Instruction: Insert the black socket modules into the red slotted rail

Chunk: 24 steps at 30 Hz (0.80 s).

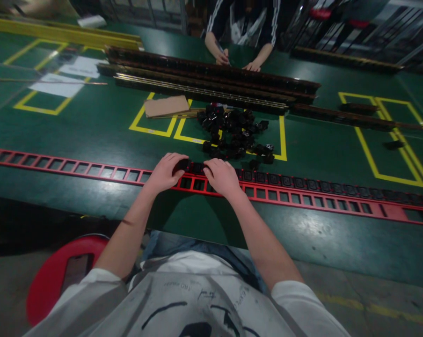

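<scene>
Since the red slotted strip (209,188) spans mid-frame, the left hand (165,172) pinches a black block (181,165) near centre, probably keeping it lined up; right hand's (222,177) curled beside it, grip unclear tbh.

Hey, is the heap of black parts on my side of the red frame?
No, the heap of black parts lies beyond the red frame, across from you.

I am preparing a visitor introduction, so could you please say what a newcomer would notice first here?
Probably the long red slotted strip crossing the green table, with the left hand and right hand over it, mid-picture. Beyond them lies a heap of small black parts; at lower left, a red stool bears a phone.
</scene>
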Tool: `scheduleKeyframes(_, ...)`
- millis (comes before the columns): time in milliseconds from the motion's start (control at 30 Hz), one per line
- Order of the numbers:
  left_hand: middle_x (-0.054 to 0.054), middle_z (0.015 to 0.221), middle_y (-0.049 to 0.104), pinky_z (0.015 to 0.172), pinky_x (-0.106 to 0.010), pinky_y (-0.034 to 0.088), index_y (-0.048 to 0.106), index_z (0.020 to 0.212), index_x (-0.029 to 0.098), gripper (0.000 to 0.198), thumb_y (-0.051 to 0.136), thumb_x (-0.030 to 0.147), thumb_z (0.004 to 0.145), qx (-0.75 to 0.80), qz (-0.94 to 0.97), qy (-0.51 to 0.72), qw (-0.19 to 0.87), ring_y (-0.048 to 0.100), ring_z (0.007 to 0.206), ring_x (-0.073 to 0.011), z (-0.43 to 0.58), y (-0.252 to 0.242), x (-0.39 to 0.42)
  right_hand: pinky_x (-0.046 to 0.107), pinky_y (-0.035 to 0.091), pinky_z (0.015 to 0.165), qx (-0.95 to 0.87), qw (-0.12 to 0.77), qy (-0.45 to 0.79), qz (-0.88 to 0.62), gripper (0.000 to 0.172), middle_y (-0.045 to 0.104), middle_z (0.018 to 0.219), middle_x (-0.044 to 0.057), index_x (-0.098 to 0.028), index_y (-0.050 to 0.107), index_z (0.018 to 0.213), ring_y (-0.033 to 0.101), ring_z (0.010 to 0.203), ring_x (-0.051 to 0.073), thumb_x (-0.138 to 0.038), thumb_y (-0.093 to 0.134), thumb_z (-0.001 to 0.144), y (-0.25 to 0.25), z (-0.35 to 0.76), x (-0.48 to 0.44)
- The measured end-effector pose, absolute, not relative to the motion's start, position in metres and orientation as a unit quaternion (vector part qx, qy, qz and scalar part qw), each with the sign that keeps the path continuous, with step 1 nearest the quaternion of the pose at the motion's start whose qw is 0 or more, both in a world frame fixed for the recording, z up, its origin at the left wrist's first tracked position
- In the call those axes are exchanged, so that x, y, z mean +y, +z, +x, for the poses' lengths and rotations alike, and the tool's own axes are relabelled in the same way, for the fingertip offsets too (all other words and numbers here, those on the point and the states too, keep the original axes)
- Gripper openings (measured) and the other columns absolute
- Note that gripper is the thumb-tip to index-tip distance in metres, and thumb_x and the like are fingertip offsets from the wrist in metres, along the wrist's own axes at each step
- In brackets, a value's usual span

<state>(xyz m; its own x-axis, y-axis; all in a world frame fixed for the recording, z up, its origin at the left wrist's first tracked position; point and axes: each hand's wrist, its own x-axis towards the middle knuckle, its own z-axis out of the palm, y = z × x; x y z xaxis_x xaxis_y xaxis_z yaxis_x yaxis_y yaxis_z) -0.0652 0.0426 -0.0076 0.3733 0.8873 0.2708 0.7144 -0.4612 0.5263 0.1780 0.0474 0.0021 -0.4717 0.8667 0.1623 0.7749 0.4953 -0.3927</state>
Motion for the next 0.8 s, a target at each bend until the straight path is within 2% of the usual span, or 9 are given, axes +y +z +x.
scheduleKeyframes(800, -0.009, 0.114, 0.060, 0.096, -0.048, 0.050, 0.061, 0.118, 0.020, 0.037, 0.064, 0.020, 0.080, 0.495, 0.824, 0.246, 0.128, 0.055, 0.106, -0.0294, -0.0620, -0.0045, 0.0428, 0.043, 0.046, 0.096, -0.847, 0.177, 0.127, -0.484, 0.032, 0.072, 0.119, 0.012, -0.018, 0.067, 0.125, 0.063, 0.111, 0.028, -0.031, 0.044, 0.106, -0.0039, 0.1786, 0.0496)
